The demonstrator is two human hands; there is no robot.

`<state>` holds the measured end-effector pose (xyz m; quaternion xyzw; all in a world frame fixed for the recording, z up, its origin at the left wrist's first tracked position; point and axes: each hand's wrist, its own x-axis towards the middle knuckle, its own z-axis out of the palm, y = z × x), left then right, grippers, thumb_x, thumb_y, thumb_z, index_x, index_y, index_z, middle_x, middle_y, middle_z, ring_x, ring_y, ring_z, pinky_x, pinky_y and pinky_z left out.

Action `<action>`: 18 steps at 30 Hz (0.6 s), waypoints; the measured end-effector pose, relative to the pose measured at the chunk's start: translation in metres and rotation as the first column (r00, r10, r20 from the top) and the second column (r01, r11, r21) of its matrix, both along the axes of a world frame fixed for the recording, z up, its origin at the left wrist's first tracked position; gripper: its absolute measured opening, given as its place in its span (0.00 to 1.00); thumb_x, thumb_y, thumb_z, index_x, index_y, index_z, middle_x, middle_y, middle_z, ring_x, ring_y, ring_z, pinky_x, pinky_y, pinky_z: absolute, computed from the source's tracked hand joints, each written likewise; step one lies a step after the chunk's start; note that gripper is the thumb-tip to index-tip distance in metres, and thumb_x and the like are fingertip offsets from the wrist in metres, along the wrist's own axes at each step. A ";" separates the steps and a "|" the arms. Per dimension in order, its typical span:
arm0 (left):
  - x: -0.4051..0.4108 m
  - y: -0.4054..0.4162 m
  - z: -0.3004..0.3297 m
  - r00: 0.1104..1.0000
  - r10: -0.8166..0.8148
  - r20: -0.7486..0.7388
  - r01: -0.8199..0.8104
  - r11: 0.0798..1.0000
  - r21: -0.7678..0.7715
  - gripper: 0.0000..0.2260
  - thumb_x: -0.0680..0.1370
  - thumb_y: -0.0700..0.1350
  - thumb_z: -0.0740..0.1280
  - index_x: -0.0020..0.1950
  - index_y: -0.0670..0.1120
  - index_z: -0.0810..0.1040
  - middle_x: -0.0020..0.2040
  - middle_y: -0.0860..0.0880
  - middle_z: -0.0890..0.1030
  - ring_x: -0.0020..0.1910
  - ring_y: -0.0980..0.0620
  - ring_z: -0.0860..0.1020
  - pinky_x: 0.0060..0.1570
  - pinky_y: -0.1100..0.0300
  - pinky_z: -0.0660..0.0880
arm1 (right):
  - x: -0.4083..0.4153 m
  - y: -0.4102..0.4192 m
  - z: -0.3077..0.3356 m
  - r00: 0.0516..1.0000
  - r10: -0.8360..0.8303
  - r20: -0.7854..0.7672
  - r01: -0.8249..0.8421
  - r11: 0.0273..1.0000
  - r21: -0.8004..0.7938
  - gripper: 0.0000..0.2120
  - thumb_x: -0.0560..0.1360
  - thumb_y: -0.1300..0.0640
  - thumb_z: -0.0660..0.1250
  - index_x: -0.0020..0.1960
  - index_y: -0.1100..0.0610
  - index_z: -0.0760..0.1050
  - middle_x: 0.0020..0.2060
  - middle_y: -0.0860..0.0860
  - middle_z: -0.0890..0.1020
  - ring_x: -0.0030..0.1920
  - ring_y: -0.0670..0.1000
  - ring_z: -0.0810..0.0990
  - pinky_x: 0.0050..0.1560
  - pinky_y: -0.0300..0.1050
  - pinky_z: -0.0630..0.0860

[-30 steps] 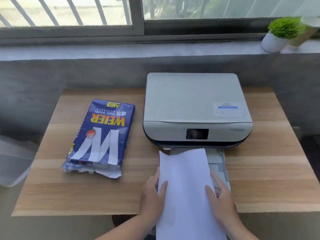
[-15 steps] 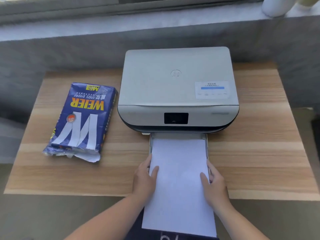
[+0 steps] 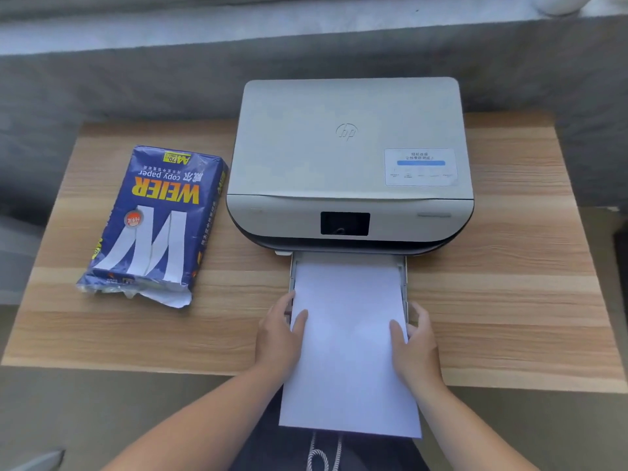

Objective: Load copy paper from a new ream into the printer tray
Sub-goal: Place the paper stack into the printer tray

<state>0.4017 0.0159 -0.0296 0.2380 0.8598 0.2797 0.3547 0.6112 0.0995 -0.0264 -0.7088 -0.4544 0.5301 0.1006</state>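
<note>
A white stack of copy paper (image 3: 348, 338) lies lengthwise in the pulled-out tray (image 3: 403, 277) at the front of the grey printer (image 3: 350, 164). Its near end sticks out past the table's front edge. My left hand (image 3: 280, 338) grips the stack's left edge, thumb on top. On the right edge, my right hand (image 3: 416, 345) holds it the same way. The far end of the paper sits between the tray's side guides, just short of the printer body. The torn-open blue ream wrapper (image 3: 153, 226) lies on the table to the left of the printer.
The wooden table (image 3: 509, 300) carries the printer and the ream. A grey wall ledge (image 3: 170, 35) runs behind it, with a white pot (image 3: 560, 3) at the top right. Bare table surface lies to the right of the tray.
The paper was tilted and off to the left of the tray; now it lines up with the tray and has slid in between the guides. Both hands followed it forward, and the view dipped.
</note>
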 end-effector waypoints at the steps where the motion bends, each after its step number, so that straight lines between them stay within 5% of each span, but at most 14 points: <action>1: -0.001 0.002 0.000 1.000 0.006 0.004 -0.006 1.000 0.007 0.18 0.79 0.47 0.70 0.69 0.52 0.75 0.50 0.54 0.78 0.51 0.50 0.77 0.54 0.53 0.76 | -0.001 0.003 -0.001 1.000 -0.010 0.000 0.010 1.000 0.001 0.26 0.81 0.50 0.62 0.76 0.44 0.57 0.66 0.55 0.78 0.65 0.55 0.76 0.62 0.52 0.74; 10: -0.010 0.004 0.001 0.999 -0.037 -0.002 0.037 0.999 0.001 0.16 0.79 0.48 0.69 0.67 0.53 0.77 0.50 0.54 0.78 0.34 0.57 0.73 0.35 0.72 0.70 | -0.022 0.036 0.000 0.999 -0.025 0.048 0.022 0.997 0.070 0.27 0.81 0.53 0.62 0.77 0.51 0.58 0.66 0.61 0.76 0.63 0.59 0.77 0.54 0.48 0.72; 18: -0.014 0.006 0.000 0.997 -0.066 -0.025 0.066 0.998 -0.015 0.16 0.79 0.48 0.69 0.67 0.52 0.77 0.48 0.55 0.78 0.36 0.58 0.75 0.35 0.74 0.71 | -0.044 0.063 -0.001 0.990 -0.041 0.138 0.018 0.986 0.168 0.25 0.81 0.54 0.63 0.75 0.53 0.59 0.55 0.57 0.78 0.52 0.59 0.77 0.54 0.53 0.76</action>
